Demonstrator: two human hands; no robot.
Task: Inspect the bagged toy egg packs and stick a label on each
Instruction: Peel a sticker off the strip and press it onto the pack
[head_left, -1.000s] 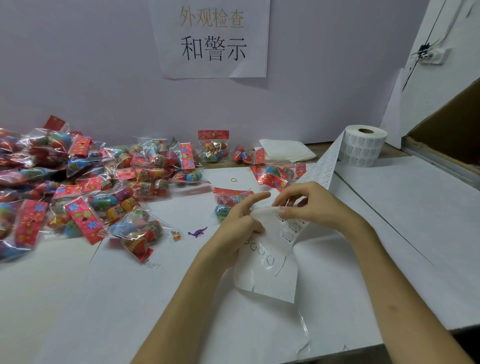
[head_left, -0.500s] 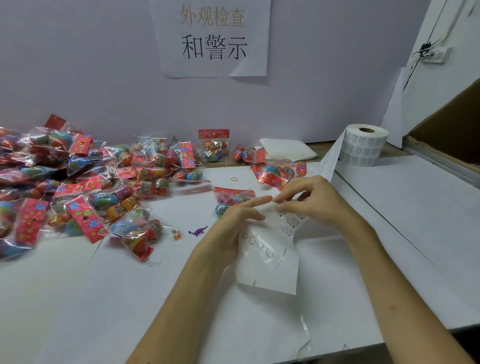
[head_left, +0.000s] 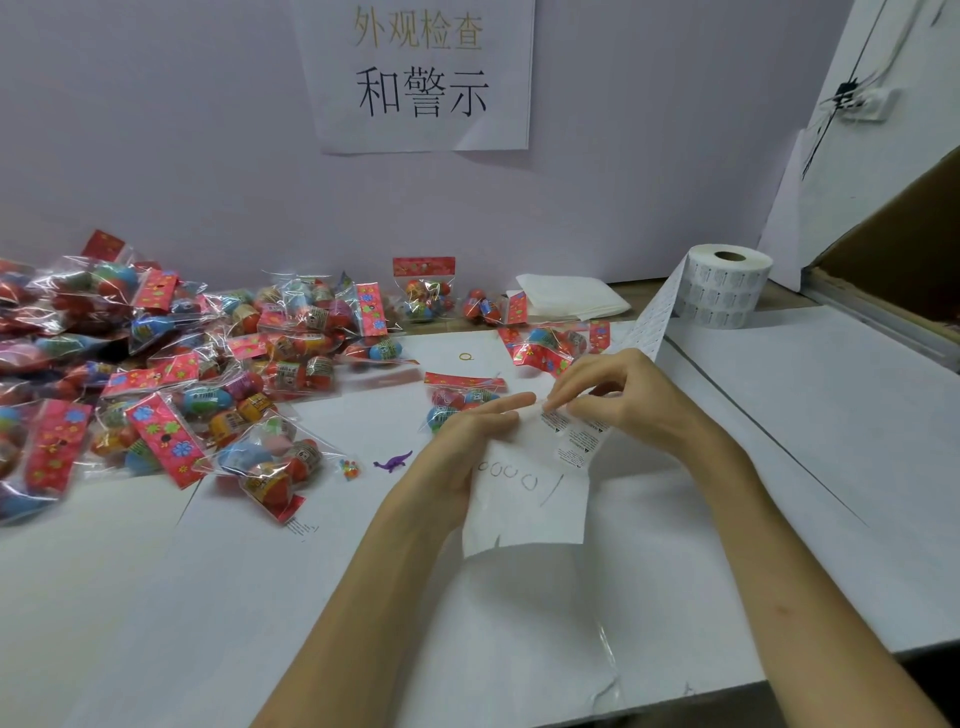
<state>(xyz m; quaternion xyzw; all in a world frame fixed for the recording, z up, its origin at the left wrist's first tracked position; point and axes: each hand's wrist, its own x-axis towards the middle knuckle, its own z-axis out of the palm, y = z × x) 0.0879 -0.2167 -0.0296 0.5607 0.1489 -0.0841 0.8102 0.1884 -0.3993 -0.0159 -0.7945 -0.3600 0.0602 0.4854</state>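
White label strip (head_left: 524, 509) held up between your two hands over the table (head_left: 779, 467).
Your left hand (head_left: 467, 447) grips its left edge, fingers nearly straight; your right hand (head_left: 623, 405) pinches its printed top. The label strip runs back to the label roll (head_left: 727, 286) at two o'clock. Clear bags (head_left: 182, 389), each holding coloured toy eggs under a red card, heap from nine to eleven o'clock; one egg pack (head_left: 462, 395) lies just beyond your fingertips.

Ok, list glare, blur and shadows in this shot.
Head view: glare streaks the clear bags of the egg packs; the sign is sharp, but print on the label strip is too small to read; light is even, with only a soft shadow on the table under the strip.
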